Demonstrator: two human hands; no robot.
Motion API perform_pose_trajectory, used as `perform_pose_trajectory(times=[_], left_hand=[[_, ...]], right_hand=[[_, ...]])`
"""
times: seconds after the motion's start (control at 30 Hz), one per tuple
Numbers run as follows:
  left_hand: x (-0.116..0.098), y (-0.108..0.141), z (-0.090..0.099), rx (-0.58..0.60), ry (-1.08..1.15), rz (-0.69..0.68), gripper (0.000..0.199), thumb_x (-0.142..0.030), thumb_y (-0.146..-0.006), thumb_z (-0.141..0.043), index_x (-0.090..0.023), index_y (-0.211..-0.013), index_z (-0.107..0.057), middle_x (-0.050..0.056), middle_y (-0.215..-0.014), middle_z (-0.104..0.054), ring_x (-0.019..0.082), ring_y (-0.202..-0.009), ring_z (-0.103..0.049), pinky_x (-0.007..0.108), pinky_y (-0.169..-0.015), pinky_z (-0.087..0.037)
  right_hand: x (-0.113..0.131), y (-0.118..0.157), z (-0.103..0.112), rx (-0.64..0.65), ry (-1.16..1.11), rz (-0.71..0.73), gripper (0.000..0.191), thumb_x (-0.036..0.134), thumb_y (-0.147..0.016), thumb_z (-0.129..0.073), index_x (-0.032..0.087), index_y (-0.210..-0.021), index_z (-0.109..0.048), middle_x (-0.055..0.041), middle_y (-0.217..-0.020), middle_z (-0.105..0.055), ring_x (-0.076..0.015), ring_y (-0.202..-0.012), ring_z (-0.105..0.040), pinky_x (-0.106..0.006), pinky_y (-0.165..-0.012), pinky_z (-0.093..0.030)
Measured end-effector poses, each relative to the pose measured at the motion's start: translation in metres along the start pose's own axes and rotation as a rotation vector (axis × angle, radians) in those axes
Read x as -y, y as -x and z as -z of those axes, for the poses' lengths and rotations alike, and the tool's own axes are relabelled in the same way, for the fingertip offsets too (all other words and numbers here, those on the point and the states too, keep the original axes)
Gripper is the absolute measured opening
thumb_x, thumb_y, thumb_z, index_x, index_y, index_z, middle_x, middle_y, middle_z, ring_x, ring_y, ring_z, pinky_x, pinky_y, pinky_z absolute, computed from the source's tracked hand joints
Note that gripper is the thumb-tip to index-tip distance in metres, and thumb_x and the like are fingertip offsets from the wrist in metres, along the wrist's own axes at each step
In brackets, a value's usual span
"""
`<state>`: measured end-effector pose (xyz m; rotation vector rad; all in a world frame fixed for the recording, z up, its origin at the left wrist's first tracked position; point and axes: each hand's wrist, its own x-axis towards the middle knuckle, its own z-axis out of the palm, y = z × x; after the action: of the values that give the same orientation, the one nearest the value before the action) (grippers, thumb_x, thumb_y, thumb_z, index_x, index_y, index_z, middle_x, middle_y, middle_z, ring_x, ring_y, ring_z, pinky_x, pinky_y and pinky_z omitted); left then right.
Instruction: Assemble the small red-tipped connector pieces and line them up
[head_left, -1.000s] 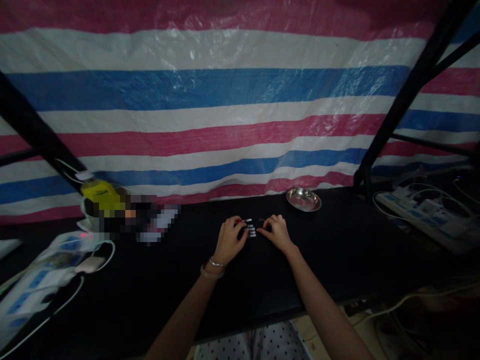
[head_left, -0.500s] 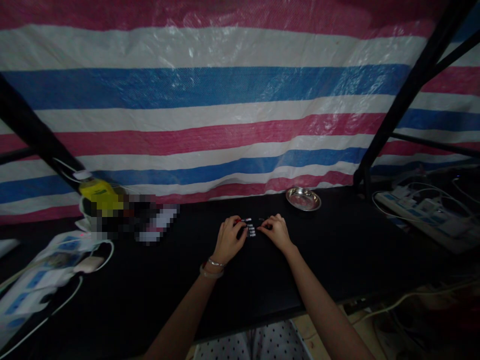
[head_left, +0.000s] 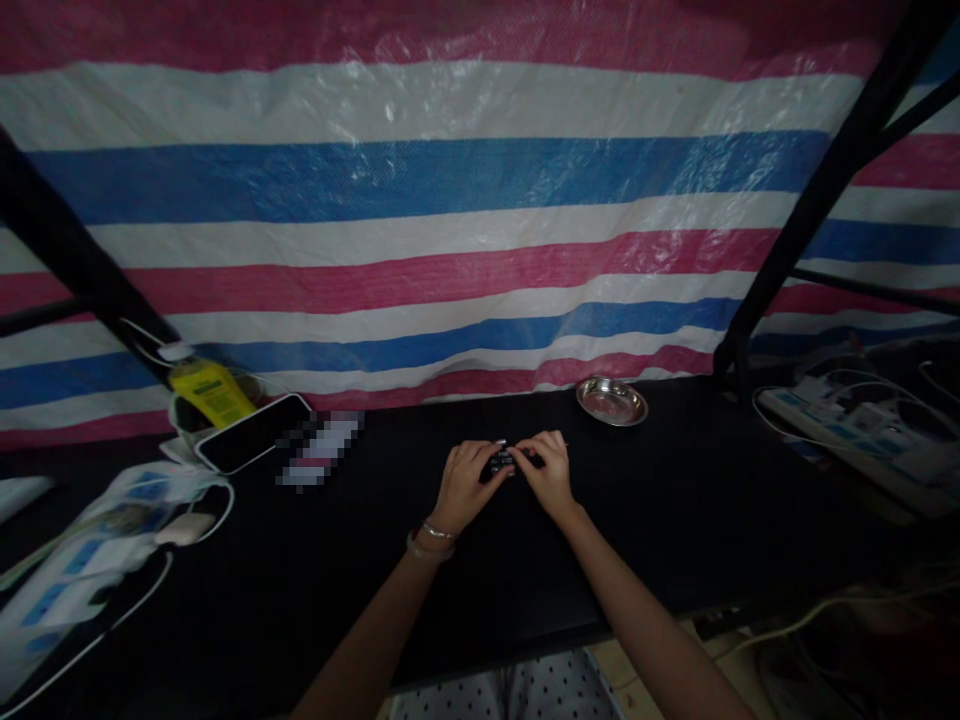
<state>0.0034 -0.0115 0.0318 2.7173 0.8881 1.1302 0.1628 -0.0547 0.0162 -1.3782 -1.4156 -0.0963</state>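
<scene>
Several small silvery cylinders point(head_left: 504, 459) lie close together on the black table, partly covered by fingers; their kind is too small to tell. My left hand point(head_left: 465, 485) curves around their left side, with thumb and forefinger closing on the group from front and back. From the right, my right hand point(head_left: 551, 475) meets them, its thumb and forefinger pinched at their right ends. Whether a separate piece sits in that pinch is hidden. Both hands rest low over the table.
A shiny metal dish point(head_left: 612, 402) stands behind and right of my hands. At left are a phone point(head_left: 255, 435), a yellow bottle point(head_left: 214, 392) and a power strip point(head_left: 67, 570) with cables. More power strips point(head_left: 832, 430) lie at right. A striped tarp point(head_left: 450, 180) hangs behind.
My right hand has moved left, bringing its fingertips to the small cylinders. My left thumb and forefinger have reached further right around them. The view has shifted slightly.
</scene>
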Motion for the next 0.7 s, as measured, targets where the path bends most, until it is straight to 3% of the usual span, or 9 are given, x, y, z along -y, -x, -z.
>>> perform_pose_trajectory(times=[0.23,0.7], left_hand=[[0.001,0.002,-0.004,-0.083,0.066,-0.042,0.021,-0.032,-0.086,-0.054,-0.021,-0.102,-0.060,0.006,-0.095,-0.067,0.019,-0.089,-0.059,0.036,-0.079,-0.045],[0.001,0.003,-0.010,-0.121,0.117,-0.010,0.021,-0.023,-0.086,-0.049,-0.021,-0.104,-0.060,0.005,-0.094,-0.068,0.017,-0.088,-0.062,0.035,-0.078,-0.047]], right_hand=[[0.017,0.006,-0.009,-0.076,-0.142,0.046,0.015,0.034,-0.082,-0.060,0.021,-0.075,-0.067,0.0001,-0.063,-0.053,-0.0157,-0.068,-0.050,-0.032,-0.069,-0.041],[0.022,0.009,-0.006,-0.033,-0.151,0.060,0.013,0.029,-0.085,-0.057,0.022,-0.080,-0.067,-0.0028,-0.074,-0.065,-0.0183,-0.075,-0.055,-0.036,-0.073,-0.044]])
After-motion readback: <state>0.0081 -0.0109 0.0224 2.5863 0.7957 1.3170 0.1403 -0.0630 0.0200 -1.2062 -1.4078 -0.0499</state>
